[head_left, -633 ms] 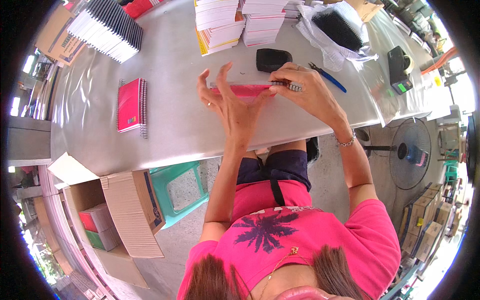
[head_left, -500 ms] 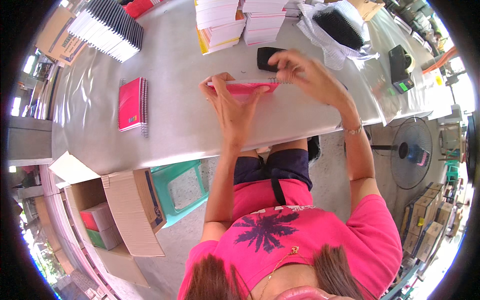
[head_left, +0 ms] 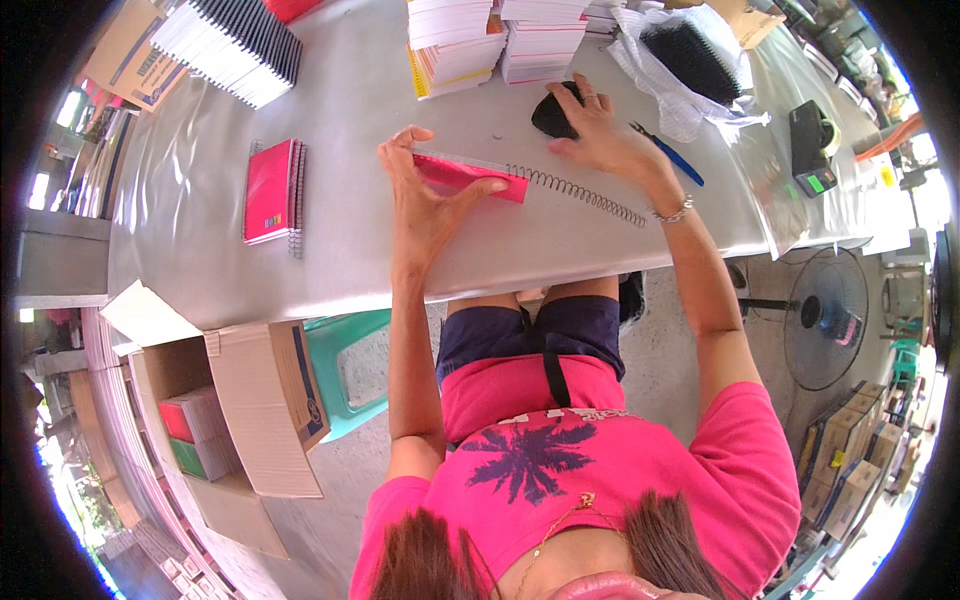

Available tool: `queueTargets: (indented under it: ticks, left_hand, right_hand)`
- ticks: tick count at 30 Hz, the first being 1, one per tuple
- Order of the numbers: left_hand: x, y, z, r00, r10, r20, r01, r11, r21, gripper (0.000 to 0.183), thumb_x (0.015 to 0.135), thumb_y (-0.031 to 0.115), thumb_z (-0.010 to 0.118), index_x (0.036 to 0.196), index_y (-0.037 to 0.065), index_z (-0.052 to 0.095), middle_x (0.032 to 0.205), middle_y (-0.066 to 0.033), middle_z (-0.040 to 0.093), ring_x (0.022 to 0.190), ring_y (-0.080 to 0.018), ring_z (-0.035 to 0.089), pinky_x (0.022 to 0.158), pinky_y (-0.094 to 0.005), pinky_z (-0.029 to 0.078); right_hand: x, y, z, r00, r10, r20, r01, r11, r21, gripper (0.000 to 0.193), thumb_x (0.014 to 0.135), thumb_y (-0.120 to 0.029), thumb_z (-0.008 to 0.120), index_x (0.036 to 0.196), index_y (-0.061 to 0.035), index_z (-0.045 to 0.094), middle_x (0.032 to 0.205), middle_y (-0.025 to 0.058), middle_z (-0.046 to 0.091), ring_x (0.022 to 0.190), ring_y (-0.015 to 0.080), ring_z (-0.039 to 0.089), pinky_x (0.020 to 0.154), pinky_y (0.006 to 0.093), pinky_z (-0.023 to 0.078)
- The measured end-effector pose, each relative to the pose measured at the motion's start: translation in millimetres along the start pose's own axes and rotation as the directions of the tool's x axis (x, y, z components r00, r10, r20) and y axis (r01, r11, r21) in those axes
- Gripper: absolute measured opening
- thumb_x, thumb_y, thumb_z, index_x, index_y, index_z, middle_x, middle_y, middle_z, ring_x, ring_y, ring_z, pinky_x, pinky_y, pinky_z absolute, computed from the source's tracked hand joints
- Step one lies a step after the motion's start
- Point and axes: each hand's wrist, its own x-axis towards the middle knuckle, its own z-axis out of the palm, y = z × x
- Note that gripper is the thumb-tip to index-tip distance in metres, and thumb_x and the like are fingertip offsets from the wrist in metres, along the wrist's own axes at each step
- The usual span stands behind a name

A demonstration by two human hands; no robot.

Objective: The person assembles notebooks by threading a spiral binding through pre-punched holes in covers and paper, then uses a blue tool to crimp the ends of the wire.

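My left hand [head_left: 408,205] grips a pink notebook [head_left: 455,176] on edge above the table, fingers at its far left end and thumb against its near face. A dark wire spiral coil [head_left: 580,192] is partly threaded at the notebook's right end; its long loose part slants out over the table. My right hand [head_left: 602,132] is off the coil, fingers spread over a small black block-like object [head_left: 556,112] and touching it. Right of that hand lie cutting pliers [head_left: 672,158] with blue handles. Farther left, a spiral-bound pink notebook [head_left: 272,192] lies flat, coil ends sticking out.
Stacks of paper booklets [head_left: 455,45] and a pile of black-coiled notebooks [head_left: 225,50] stand at the back. Black coils [head_left: 690,62] lie in white wrapping at back right, near a tape dispenser [head_left: 812,150]. An open carton [head_left: 265,410] and green stool [head_left: 325,375] sit below.
My right hand has left the coil and moved up to the black object. The coil now extends farther right. My left hand has shifted left with the notebook, and the pliers have come into sight.
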Motion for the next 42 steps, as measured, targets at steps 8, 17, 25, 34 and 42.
queueTargets:
  ticks: [8,17,25,34,42]
  left_hand:
    - [0,-3,6,1.0,-0.016,-0.012,0.016,0.999,-0.04,0.096,0.052,0.034,0.096,0.121,0.0,0.038,0.118,-0.012,0.039,0.115,-0.0273,0.043,0.097,-0.0388,0.042]
    - [3,-12,6,1.0,-0.027,-0.014,0.025,0.989,-0.145,0.096,0.051,0.031,0.097,0.12,0.001,0.038,0.117,-0.0108,0.039,0.113,-0.0248,0.044,0.097,-0.037,0.042]
    - [0,-8,5,0.997,-0.069,0.033,0.071,0.995,-0.073,0.099,0.052,0.031,0.097,0.124,0.0,0.036,0.121,-0.0122,0.039,0.117,-0.0258,0.043,0.099,-0.0383,0.042]
    - [1,-5,5,0.983,-0.15,0.106,0.181,0.884,-0.431,0.107,0.06,0.022,0.095,0.137,0.011,0.021,0.118,-0.014,0.047,0.108,-0.0242,0.056,0.09,-0.0363,0.053]
    - [3,-6,0,0.968,-0.194,0.157,0.241,0.889,-0.389,0.099,0.062,0.016,0.093,0.133,0.012,0.023,0.113,-0.014,0.053,0.101,-0.0222,0.061,0.084,-0.0342,0.056]
  right_hand:
    - [-21,7,-30,0.905,-0.411,0.109,-0.109,0.023,0.994,0.053,0.091,-0.024,0.068,0.134,0.0016,0.05,0.131,0.0117,0.054,0.119,0.0187,0.053,0.102,0.0336,0.043]
    - [-31,-6,-29,0.939,-0.265,0.221,-0.12,0.349,0.929,0.043,0.09,-0.02,0.071,0.126,0.0004,0.061,0.128,0.0102,0.058,0.116,0.0153,0.055,0.097,0.0265,0.045]
    - [-42,-16,-15,0.998,-0.038,-0.051,0.05,0.968,0.244,0.06,0.077,-0.035,0.081,0.124,-0.0025,0.064,0.141,0.0189,0.048,0.129,0.0323,0.048,0.108,0.0396,0.038]
    - [-35,-4,-27,0.988,-0.05,0.149,-0.079,0.66,0.747,0.07,0.075,-0.033,0.082,0.131,0.0014,0.057,0.135,0.0159,0.051,0.127,0.0271,0.048,0.111,0.0376,0.033]
    - [-34,-5,-46,0.916,-0.358,0.179,-0.052,0.337,0.94,0.068,0.076,-0.042,0.081,0.121,0.0061,0.063,0.121,0.0117,0.061,0.113,0.0183,0.056,0.096,0.0305,0.044]
